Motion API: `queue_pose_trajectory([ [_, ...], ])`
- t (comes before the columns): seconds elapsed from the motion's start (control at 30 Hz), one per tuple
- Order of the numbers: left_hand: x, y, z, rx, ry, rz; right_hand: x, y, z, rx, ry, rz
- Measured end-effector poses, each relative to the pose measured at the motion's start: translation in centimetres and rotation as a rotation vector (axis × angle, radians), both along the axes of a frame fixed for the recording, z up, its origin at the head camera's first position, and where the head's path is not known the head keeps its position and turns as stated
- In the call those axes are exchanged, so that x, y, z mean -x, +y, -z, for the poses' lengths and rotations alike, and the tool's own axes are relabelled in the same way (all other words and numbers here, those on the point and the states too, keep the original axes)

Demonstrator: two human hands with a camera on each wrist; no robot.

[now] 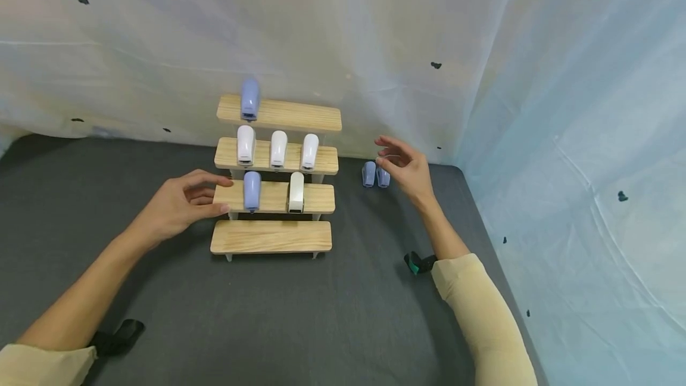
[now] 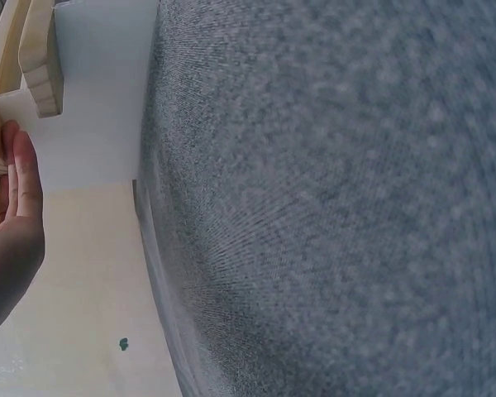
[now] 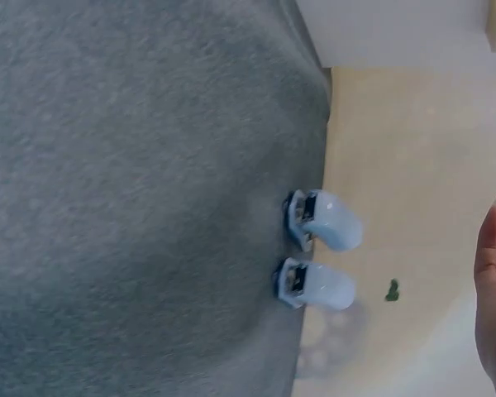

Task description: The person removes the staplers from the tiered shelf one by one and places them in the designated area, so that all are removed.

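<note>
A tiered wooden display stand [image 1: 270,237] stands on the dark cloth. My left hand [image 1: 182,201] holds the left end of its second step from the bottom, thumb at the front edge and fingers at the back; in the left wrist view the fingers [image 2: 26,178] meet the board's end. That step bears a lavender stapler [image 1: 252,191] and a white stapler [image 1: 296,192]. My right hand [image 1: 404,168] hovers with loosely bent fingers and nothing in them, close by two small blue staplers [image 1: 368,174] [image 3: 318,285] side by side on the cloth.
Three white staplers [image 1: 278,149] stand in a row on the step above, and a lavender stapler [image 1: 250,99] stands on the top step. The bottom step bears nothing. A pale curtain [image 1: 375,28] hangs behind and along the right side.
</note>
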State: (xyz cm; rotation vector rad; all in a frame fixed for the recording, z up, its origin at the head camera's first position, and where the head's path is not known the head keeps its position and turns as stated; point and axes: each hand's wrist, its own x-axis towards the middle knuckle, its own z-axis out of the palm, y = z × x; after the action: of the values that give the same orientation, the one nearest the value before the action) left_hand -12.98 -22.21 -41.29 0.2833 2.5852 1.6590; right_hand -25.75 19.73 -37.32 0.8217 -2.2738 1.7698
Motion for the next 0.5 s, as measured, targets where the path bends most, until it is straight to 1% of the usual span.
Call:
queue_pose_trajectory([
  [0.17, -0.1, -0.1, -0.2, 0.009, 0.015, 0.010, -0.1, -0.9, -1.0, 0.018, 0.059, -0.031],
  [0.37, -0.2, 0.1, 0.0, -0.001, 0.017, 0.019, -0.4, -2.0, -2.1, 0.034, 0.108, -0.070],
  [0.5, 0.0, 0.0, -0.1, 0.035, 0.016, 0.019, -0.6, -2.8, -2.8, 0.031, 0.137, -0.079],
])
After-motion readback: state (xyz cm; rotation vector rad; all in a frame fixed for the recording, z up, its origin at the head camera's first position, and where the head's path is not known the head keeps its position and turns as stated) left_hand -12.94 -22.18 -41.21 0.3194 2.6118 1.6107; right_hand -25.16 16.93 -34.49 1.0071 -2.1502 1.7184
